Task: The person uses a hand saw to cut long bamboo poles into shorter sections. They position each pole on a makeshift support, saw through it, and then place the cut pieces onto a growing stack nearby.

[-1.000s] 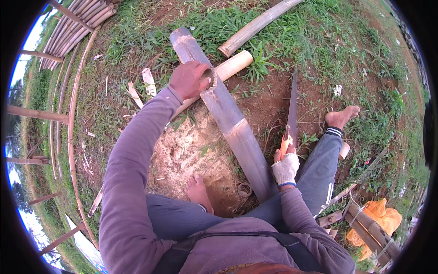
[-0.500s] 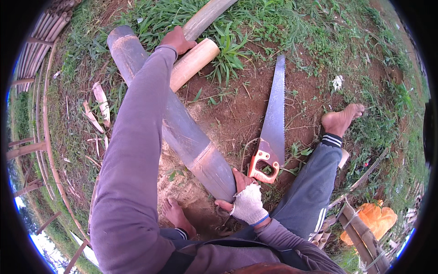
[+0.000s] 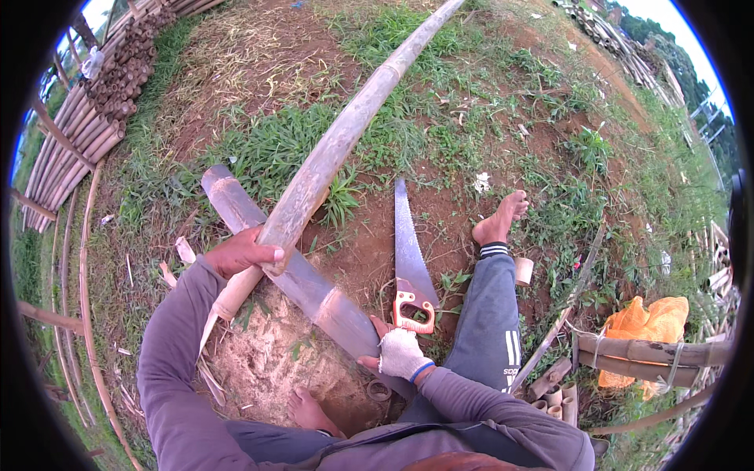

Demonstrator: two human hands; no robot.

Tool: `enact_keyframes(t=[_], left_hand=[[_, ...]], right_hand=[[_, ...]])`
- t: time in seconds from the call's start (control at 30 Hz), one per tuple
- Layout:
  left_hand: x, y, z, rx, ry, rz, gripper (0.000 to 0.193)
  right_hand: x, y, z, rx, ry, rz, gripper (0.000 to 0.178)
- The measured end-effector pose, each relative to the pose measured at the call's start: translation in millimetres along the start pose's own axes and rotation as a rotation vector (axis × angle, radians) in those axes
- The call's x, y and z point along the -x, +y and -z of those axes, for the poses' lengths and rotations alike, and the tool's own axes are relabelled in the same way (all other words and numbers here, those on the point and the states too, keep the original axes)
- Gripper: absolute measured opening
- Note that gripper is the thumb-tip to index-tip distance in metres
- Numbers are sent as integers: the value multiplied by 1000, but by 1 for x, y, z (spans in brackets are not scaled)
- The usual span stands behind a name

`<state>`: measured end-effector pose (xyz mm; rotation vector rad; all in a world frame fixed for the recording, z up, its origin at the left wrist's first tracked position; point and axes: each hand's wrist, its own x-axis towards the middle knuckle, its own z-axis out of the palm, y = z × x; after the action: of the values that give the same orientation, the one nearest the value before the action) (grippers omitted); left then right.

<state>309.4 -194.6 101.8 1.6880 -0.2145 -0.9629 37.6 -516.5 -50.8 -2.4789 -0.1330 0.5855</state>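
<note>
A long weathered bamboo pole point(image 3: 357, 118) runs from the far edge of the view toward me. My bare left hand point(image 3: 239, 253) is closed around its near end, thumb on top. Beneath that end lies a thick grey bamboo piece point(image 3: 294, 282), slanting from upper left to lower right, and the pole crosses over it. A paler bamboo length point(image 3: 236, 294) shows below my left hand, partly hidden by the pole. My right hand point(image 3: 402, 353), in a white knit glove with bare fingertips, grips the thick piece's near end. The hand saw point(image 3: 412, 251) lies on the soil just beyond it.
My bare foot point(image 3: 499, 220) is stretched out at the right, another rests on the sawdust point(image 3: 271, 353). Stacked bamboo poles point(image 3: 75, 149) stand at the far left. An orange mesh bag point(image 3: 644, 318) and a tied bamboo frame point(image 3: 636, 351) are at the right, near short cut tubes point(image 3: 556, 400).
My left hand has drawn the long pole toward me, so its near end now lies across the thick bamboo. My right hand keeps its grip. The view has tilted upward.
</note>
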Motion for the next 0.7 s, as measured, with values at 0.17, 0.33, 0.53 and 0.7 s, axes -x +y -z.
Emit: enact_keyframes(t=[0.17,0.33,0.53,0.7], left_hand=[[195,-97,15,-136,142,270,98],[336,-170,30,-218,342,415,88],[403,-200,12,-223,379,488,88],[394,-229,4,-160,398,434,85]], right_hand=[[-5,-36,9,2,18,5,130],[-56,-80,-8,137,59,-49,142],[-43,-74,5,253,19,-8,142],[13,-18,30,361,-16,23,143]])
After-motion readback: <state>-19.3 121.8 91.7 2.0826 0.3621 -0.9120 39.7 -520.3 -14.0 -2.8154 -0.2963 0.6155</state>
